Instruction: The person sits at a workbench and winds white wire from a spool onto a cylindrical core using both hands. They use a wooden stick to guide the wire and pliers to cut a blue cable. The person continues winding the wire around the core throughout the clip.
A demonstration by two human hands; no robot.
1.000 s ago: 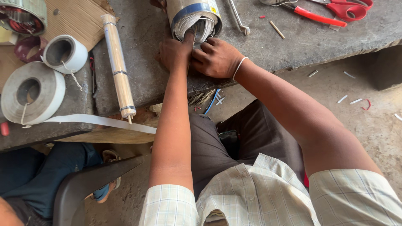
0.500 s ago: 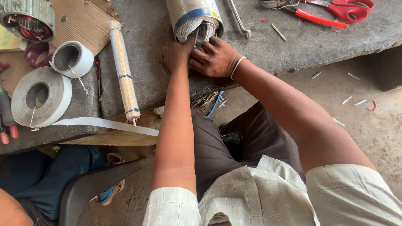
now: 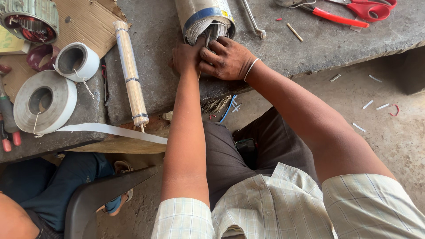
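Two hands meet at the open end of a long metal cylinder (image 3: 204, 20) lying on the grey stone bench (image 3: 283, 53), just at the near edge. The right hand (image 3: 228, 58) lies over the left hand (image 3: 187, 57), its fingers curled and pressed together against the pale strips packed inside the cylinder's mouth; the left hand's fingers are bunched close beneath it, and whether they pinch a strip cannot be told, since the right hand covers them. Against the picture of a second ago, both hands sit in the same spot at the mouth; only small finger shifts show, the right fingers now reaching a little further into the opening. That points to slow, close work on the strips, with no tool taken up. Red-handled scissors (image 3: 354, 11) and a spanner (image 3: 253, 17) lie untouched further back on the bench. To the left rest a bundle of thin sticks (image 3: 130, 75), two rolls of white tape (image 3: 44, 102) and a wound motor part (image 3: 28, 20) on cardboard (image 3: 84, 20). Another person's knee shows at bottom left.
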